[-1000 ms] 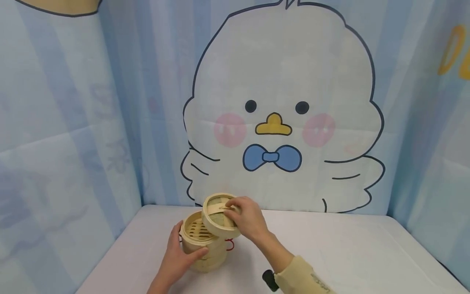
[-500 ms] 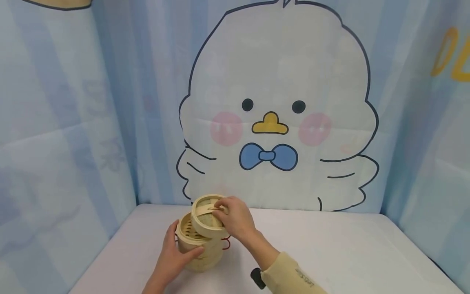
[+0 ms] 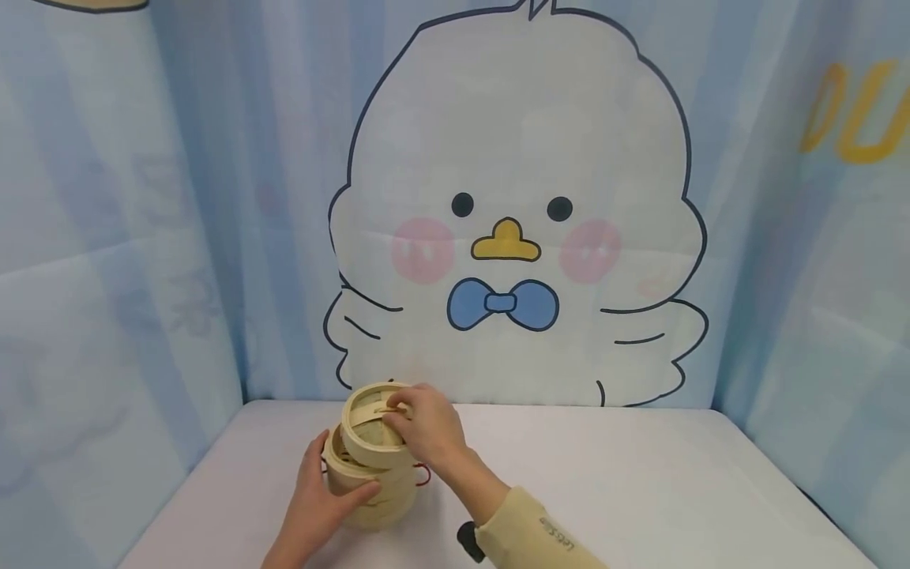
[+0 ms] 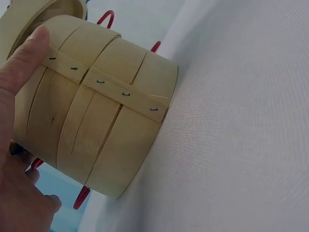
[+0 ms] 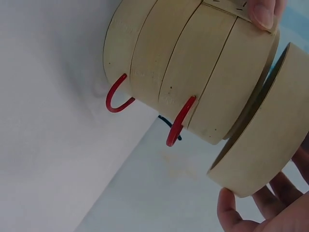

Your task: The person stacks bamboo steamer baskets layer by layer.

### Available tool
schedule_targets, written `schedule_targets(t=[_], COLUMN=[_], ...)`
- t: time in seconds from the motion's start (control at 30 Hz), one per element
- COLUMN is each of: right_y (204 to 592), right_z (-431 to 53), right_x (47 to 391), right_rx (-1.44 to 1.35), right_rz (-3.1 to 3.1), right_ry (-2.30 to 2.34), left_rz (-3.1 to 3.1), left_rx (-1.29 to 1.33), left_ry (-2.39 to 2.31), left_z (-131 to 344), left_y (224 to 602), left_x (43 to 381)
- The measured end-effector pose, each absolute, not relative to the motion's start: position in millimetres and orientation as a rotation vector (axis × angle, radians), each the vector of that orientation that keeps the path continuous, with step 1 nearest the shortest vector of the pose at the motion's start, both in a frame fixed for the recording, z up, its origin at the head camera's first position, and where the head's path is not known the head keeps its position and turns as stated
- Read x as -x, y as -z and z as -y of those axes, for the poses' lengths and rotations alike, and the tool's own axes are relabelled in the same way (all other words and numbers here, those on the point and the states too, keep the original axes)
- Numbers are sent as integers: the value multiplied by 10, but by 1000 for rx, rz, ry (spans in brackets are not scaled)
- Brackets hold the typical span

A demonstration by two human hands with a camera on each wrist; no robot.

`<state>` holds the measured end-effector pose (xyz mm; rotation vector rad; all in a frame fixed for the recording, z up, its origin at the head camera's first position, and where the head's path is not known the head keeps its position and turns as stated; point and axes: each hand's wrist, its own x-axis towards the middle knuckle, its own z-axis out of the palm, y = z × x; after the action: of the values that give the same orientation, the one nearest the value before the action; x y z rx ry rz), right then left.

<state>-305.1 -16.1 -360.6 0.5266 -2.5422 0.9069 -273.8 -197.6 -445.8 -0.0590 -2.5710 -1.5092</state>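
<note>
A stacked bamboo steamer [image 3: 380, 502] stands upright on the white table, its tiers joined by stapled bands [image 4: 113, 86]. My left hand [image 3: 316, 499] grips its side, thumb [image 4: 30, 55] toward me and fingers round the far side. Above the top tier, the round woven lid [image 3: 364, 439] sits tilted and slightly off-centre, overlapping the rim. My right hand [image 3: 429, 427] pinches the strap across the lid's top. From the right wrist view, a wedge-shaped gap shows between the lid's edge [image 5: 270, 130] and the top tier. Most of the slatted inside is hidden under the lid.
Red loops [image 5: 181, 121] stick out from the steamer's sides. The white tabletop [image 3: 604, 490] stretches to the right. Behind it hangs a pale blue curtain [image 3: 284, 237] with a cartoon chick. A black device [image 3: 469, 541] sits at the right sleeve.
My right hand has carried the lid leftward over the steamer, so it covers more of the slatted top. My left hand keeps its hold. The head view has swung slightly right.
</note>
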Motion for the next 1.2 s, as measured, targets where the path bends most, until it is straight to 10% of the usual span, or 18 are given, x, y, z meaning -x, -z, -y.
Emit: schedule_targets(t=[1.2], right_y=[3559], right_z=[535], right_x=[2936], right_rx=[-386], right_rz=[2637], right_ry=[-692], left_rz=[2519], left_rx=[62], left_ry=[1534], left_z=[1970], left_y=[4467], left_x=[2753])
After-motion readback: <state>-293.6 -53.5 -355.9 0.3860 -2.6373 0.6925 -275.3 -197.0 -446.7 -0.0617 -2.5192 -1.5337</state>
